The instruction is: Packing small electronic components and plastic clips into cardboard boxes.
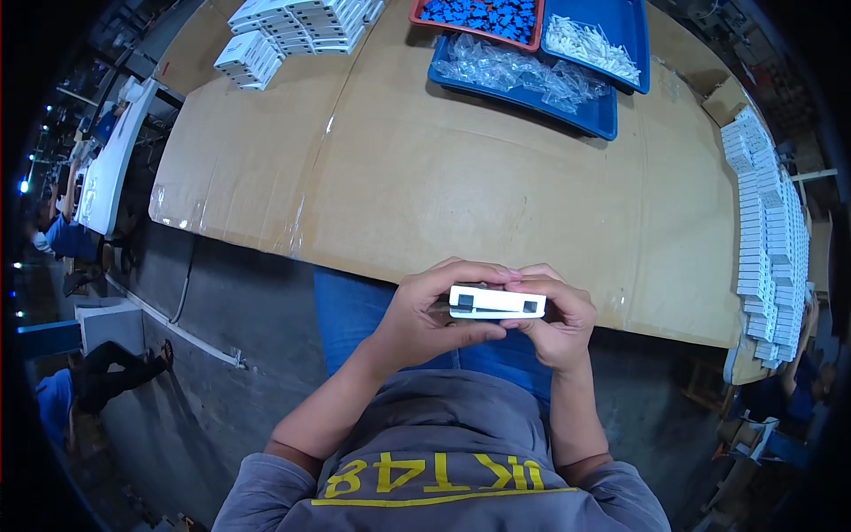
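Note:
A small white plastic case (496, 302) with dark square openings near its two ends is held edge-up in front of my body, just off the near edge of the table. My left hand (432, 306) grips its left end, thumb below and fingers above. At the other end my right hand (555, 312) pinches it the same way. The fingertips of both hands meet along the upper side. The faces of the case are hidden by the fingers and the viewing angle.
The cardboard-covered table (425, 186) stretches ahead. Stacked white cases (297, 35) stand far left, and long stacks (769, 239) line the right edge. At the back are a red tray (538, 44) of blue parts, a blue tray (645, 53) of white pieces and another blue tray (607, 124) of clear parts.

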Demonstrator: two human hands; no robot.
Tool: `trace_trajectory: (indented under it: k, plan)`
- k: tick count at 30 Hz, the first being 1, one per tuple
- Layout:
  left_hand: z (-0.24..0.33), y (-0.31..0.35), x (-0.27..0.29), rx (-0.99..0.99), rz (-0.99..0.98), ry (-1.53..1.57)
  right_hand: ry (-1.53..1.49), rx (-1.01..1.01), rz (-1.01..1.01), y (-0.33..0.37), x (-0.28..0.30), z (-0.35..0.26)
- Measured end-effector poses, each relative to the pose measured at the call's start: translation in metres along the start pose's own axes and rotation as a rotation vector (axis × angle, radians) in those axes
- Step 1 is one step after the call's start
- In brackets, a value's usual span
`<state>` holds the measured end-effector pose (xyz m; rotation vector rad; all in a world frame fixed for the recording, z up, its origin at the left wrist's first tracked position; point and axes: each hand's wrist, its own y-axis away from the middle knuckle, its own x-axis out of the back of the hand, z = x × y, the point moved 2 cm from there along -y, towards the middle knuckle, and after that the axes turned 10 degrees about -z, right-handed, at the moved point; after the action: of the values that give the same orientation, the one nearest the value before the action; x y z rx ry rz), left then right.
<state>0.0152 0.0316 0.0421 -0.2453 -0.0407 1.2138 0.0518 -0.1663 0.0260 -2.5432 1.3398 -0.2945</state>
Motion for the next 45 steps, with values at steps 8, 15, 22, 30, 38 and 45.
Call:
trace_trajectory:
  k: [8, 15, 22, 30, 38, 45]
  plan:
    - [-0.006, 0.002, 0.005, -0.068, -0.009, -0.143, 0.041, 0.015, -0.04, -0.004, -0.001, -0.002]
    - [-0.007, 0.001, 0.006, -0.053, 0.008, -0.09, 0.031, 0.018, -0.057, -0.008, -0.001, -0.004]
    - [-0.008, 0.003, 0.007, -0.037, 0.004, -0.063, 0.045, -0.005, -0.084, -0.009, 0.001, -0.007]
    - [-0.009, 0.003, 0.007, -0.029, 0.0, -0.043, 0.04, 0.009, -0.076, -0.01, 0.001, -0.006]
    - [-0.009, 0.003, 0.004, -0.012, -0.003, -0.024, 0.06, 0.011, -0.028, -0.005, -0.001, -0.003]
    - [-0.014, 0.005, 0.001, 0.022, 0.045, 0.225, -0.135, 0.018, 0.049, 0.001, -0.006, 0.003]
